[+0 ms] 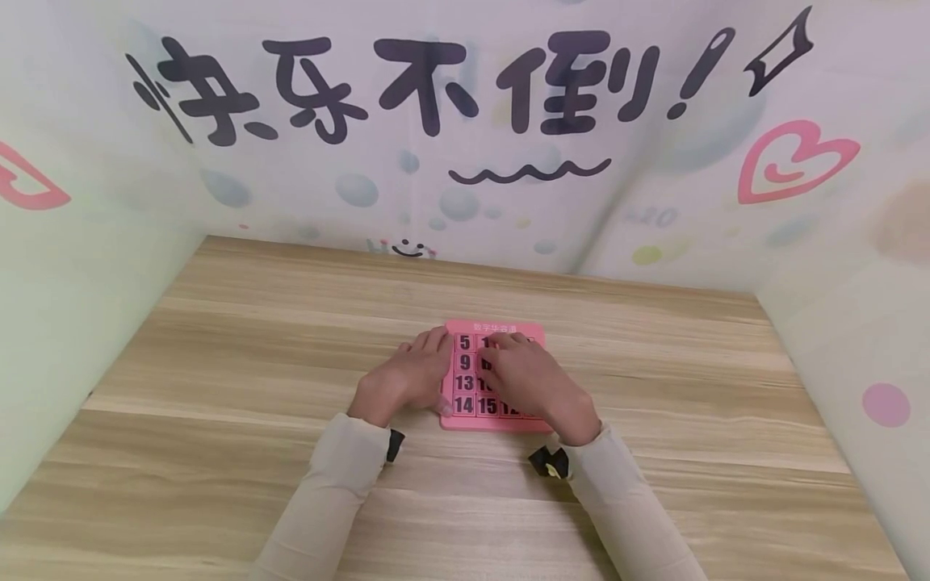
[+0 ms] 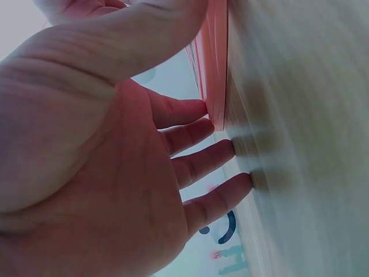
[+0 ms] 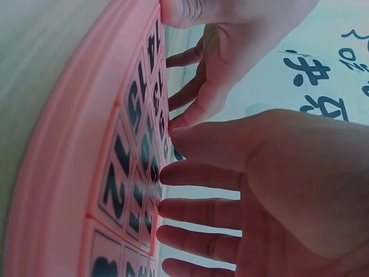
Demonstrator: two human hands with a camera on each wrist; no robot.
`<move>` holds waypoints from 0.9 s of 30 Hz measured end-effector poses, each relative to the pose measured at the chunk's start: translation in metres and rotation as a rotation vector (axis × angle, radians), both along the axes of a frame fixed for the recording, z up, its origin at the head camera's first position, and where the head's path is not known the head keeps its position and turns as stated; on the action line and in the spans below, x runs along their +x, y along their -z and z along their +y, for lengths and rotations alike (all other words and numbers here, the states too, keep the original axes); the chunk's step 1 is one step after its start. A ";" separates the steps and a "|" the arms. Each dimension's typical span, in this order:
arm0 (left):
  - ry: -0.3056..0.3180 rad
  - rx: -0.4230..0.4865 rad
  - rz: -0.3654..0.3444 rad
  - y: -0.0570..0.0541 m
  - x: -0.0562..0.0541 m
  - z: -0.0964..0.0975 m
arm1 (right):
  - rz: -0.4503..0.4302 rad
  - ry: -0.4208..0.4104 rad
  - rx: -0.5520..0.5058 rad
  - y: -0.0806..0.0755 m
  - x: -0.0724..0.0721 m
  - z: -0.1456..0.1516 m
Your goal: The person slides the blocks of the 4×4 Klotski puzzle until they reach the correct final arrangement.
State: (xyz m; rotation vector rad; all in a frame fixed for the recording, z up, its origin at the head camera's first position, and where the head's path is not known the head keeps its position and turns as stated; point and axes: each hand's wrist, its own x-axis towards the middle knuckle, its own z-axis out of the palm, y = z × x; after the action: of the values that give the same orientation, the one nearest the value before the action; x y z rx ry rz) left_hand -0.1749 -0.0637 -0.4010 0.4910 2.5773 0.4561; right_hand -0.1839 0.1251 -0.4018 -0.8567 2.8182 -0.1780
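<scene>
A pink number sliding puzzle lies flat on the wooden table, its square tiles printed with black numbers. Along its left column, 5, 9, 13 and 14 can be read. My left hand rests against the puzzle's left side, thumb at the near left corner; in the left wrist view, fairly straight fingers reach its pink edge and the tabletop. Over the right part of the tiles lies my right hand, hiding several numbers. In the right wrist view its extended fingers have their tips at the tile surface, above the 12 tile.
The wood-grain table spreads around the puzzle. Behind it hangs a pale backdrop with large black characters, hearts and bubbles, and light walls close in both sides. Dark straps show at the wrists.
</scene>
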 end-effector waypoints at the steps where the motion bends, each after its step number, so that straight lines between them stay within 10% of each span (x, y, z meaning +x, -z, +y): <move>1: 0.000 -0.002 0.000 0.000 0.000 0.000 | -0.003 -0.001 -0.001 0.000 0.000 0.000; 27: -0.027 0.020 0.009 0.002 0.000 0.001 | -0.115 0.147 0.028 -0.014 -0.009 0.040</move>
State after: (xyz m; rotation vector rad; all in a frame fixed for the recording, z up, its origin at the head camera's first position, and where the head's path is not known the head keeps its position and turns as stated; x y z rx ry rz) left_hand -0.1747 -0.0631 -0.4026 0.4670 2.5926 0.4911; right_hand -0.1924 0.1647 -0.3873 -0.6127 2.7685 -0.2015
